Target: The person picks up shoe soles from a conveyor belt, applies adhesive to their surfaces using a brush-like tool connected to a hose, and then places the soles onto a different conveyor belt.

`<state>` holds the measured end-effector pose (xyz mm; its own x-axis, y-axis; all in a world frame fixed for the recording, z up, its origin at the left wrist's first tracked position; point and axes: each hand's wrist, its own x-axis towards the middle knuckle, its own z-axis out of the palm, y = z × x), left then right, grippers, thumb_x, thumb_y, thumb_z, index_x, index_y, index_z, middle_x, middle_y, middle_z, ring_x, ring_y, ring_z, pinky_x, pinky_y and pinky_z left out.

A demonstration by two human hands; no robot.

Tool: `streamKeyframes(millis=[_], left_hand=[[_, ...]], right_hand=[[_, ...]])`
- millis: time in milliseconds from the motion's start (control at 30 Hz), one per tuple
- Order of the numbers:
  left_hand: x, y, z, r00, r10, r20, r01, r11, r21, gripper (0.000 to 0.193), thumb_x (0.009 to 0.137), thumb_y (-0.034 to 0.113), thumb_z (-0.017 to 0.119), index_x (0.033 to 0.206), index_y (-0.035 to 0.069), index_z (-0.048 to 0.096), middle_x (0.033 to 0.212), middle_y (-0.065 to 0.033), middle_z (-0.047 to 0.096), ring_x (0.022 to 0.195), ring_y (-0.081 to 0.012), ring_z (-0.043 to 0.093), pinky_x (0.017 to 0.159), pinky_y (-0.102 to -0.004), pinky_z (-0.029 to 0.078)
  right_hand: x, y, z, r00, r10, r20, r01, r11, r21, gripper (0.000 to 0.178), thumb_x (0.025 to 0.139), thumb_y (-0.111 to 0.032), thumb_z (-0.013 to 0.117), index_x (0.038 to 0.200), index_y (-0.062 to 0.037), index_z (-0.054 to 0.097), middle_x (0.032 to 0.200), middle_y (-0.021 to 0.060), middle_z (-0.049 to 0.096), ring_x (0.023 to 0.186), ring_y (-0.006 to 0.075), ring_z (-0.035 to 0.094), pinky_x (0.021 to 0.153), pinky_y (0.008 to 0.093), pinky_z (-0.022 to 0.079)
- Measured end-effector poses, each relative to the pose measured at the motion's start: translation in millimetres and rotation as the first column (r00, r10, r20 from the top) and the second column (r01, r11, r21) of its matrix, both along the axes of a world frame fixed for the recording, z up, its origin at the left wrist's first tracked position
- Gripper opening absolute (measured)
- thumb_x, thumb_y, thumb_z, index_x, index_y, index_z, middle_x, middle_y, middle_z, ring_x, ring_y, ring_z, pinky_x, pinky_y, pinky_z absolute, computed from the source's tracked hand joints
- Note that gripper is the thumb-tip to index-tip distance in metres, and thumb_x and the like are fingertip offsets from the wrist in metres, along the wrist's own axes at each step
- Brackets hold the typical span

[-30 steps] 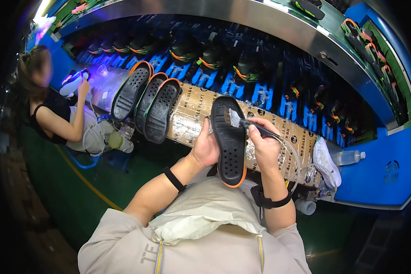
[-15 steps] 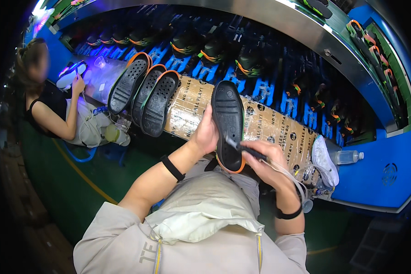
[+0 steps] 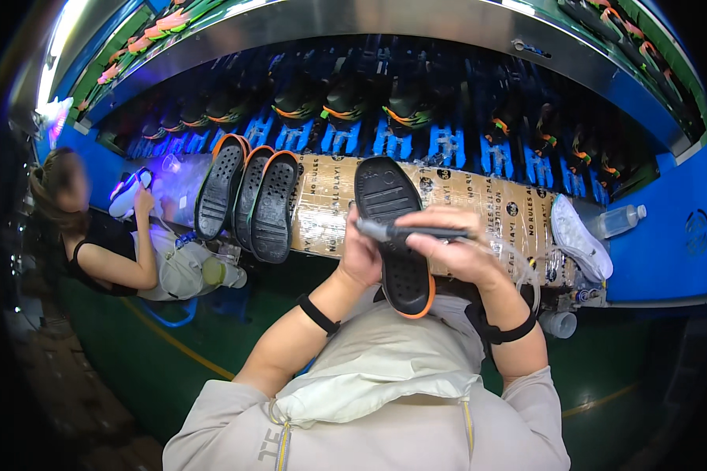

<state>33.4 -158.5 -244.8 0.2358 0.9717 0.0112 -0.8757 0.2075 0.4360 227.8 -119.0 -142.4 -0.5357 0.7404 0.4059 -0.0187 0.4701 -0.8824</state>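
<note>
**Black sole held in the left hand, brush lying across its middle from the right**

A black moulded rubber shoe sole with an orange rim at its near end (image 3: 385, 196) is held in front of the person's body, by the near edge of the worktop. Its long axis runs away from the body, the far end leaning slightly left; the ribbed far end points toward the worktop, the perforated near end toward the lap, and the patterned face is turned up.

The left hand (image 3: 361, 255) is nearer, against the sole's left edge, its fingers closed on it, though those underneath are hidden. The right hand (image 3: 459, 243) is at the sole's right, its fingers clamped on a black-handled brush with a pale tip (image 3: 401, 233). The brush crosses the sole's long axis, tip pointing left; whether it touches the surface cannot be told.

Beyond lies the worktop covered in film-wrapped brown cardboard (image 3: 322, 212). Three more black, orange-rimmed soles (image 3: 275, 208) stand close together to the left. At the right end are a white shoe-shaped piece (image 3: 581, 239) and a clear plastic bottle (image 3: 620, 221). Further left, a seated co-worker (image 3: 102, 235) holds another shoe piece.
</note>
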Motion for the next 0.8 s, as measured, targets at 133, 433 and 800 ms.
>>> streamKeyframes(millis=[133,433,800], left_hand=[[5.5,3.5,12.1,0.997,0.026,-0.076,-0.032,0.997,-0.072,0.083,0.108,0.075,0.03,0.155,0.011,0.055,0.147,-0.0116,0.066,0.136,-0.0274,0.064,0.118,-0.0466,0.051],[-11.5,27.5,40.1,0.996,0.068,-0.057,-0.071,0.997,-0.038,0.1,0.096,0.089,0.038,0.148,0.007,0.059,0.133,-0.0212,0.07,0.115,-0.0389,0.071,0.103,-0.0529,0.059],[-37.4,51.6,83.7,0.996,0.093,0.003,-0.093,0.991,0.099,0.111,0.093,0.093,0.026,0.139,-0.001,0.064,0.122,-0.0267,0.071,0.107,-0.0384,0.072,0.094,-0.0527,0.061]], right_hand=[[-6.2,-4.2,-0.3,0.967,-0.254,0.026,0.252,0.966,0.059,0.024,0.087,-0.005,0.08,0.111,-0.003,0.081,0.092,0.0104,0.076,0.082,0.0228,0.072,0.075,0.035,0.054],[-6.3,-21.0,19.0,0.962,-0.22,0.164,0.16,0.936,0.315,0.029,0.084,-0.009,0.084,0.112,-0.0066,0.082,0.086,0.0105,0.073,0.082,0.029,0.071,0.083,0.0403,0.05],[-1.7,-35.1,50.0,0.954,0.137,0.267,-0.212,0.938,0.275,0.028,0.088,-0.011,0.085,0.115,-0.0093,0.081,0.086,0.0079,0.072,0.083,0.0265,0.069,0.081,0.0389,0.047]])
